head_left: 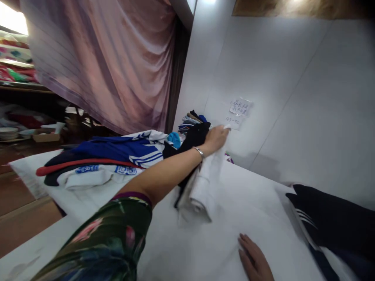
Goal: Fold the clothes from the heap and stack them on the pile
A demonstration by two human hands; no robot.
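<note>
Stretched out across the white table (175, 249), my left hand (216, 139) is closed on the top of a white folded garment (205, 183). The garment hangs down at a tilt from the hand and is blurred, with a rolled fold at its lower end. Behind and beside it lie black clothes (193, 138), partly hidden by my arm. My right hand (254, 257) rests near the table's front, holding nothing, with its fingers stretched out and slightly apart.
A pile of blue, red and white clothes (108, 152) lies on the left. Folded clothes (191, 120) are stacked by the wall. Dark garments (334, 218) lie at the right. A handwritten note (240, 107) is on the wall; a pink curtain (117, 58) hangs at the left.
</note>
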